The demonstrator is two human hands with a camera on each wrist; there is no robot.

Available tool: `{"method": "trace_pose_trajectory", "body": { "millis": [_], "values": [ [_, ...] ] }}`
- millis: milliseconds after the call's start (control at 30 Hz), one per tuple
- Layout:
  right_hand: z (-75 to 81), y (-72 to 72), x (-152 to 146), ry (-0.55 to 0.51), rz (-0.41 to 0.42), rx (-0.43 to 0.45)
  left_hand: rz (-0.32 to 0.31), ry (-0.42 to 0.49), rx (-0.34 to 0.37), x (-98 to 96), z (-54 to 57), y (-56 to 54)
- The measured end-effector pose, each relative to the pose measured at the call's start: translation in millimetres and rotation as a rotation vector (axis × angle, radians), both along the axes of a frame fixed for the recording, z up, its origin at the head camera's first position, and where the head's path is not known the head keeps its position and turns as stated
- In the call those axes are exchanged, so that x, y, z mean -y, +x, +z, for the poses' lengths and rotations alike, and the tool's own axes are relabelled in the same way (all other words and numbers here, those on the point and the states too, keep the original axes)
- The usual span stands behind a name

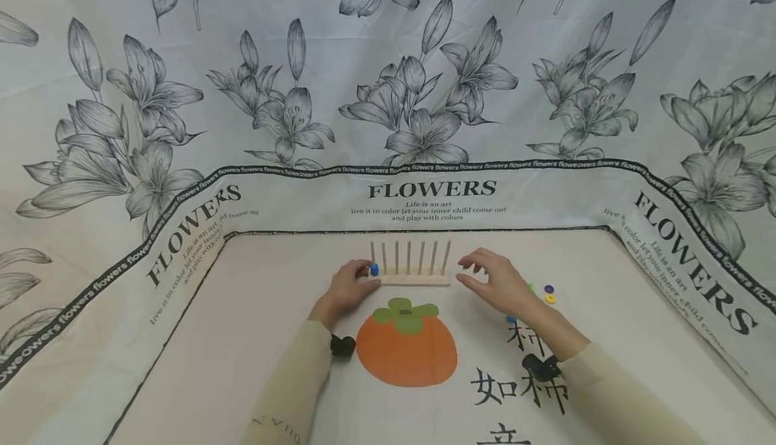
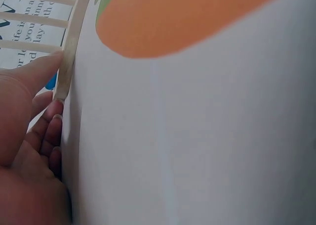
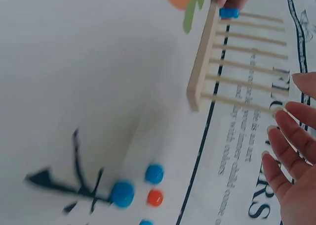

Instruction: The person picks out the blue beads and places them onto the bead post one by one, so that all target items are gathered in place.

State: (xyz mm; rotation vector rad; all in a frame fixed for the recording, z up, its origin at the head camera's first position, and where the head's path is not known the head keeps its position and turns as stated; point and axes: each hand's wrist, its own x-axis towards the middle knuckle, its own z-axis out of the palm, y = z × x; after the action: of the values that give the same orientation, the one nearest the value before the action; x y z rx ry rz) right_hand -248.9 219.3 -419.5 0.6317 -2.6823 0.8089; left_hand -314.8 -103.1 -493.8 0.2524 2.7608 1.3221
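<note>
A wooden peg rack (image 1: pixel 418 281) with a row of several upright pegs stands at the far side of the table. Blue beads (image 3: pixel 228 13) sit low on its leftmost peg. My left hand (image 1: pixel 350 288) grips the left end of the base. In the left wrist view its thumb (image 2: pixel 47 67) lies along the base, with the other fingers curled around the end. Off the rack's right end, my right hand (image 1: pixel 494 277) hovers with parted, gently bent fingers and nothing between them. The right wrist view shows those fingers (image 3: pixel 291 141) beside the peg tips.
Loose beads lie right of the rack, among them a purple bead (image 1: pixel 549 289), a yellow bead (image 1: pixel 550 299) and a red-orange bead (image 3: pixel 155 198). The cloth carries a printed persimmon (image 1: pixel 406 351) and black characters (image 1: pixel 520 388). A flower-patterned curtain (image 1: pixel 424 95) rises behind.
</note>
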Motion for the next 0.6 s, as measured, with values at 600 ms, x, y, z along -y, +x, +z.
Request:
{"method": "trace_pose_trajectory", "body": {
  "millis": [600],
  "values": [
    [-25.7,2.9,-86.5,0.090,-0.161,0.188,-0.016,0.009,-0.032,2.2,0.2,-1.3]
  ]
}}
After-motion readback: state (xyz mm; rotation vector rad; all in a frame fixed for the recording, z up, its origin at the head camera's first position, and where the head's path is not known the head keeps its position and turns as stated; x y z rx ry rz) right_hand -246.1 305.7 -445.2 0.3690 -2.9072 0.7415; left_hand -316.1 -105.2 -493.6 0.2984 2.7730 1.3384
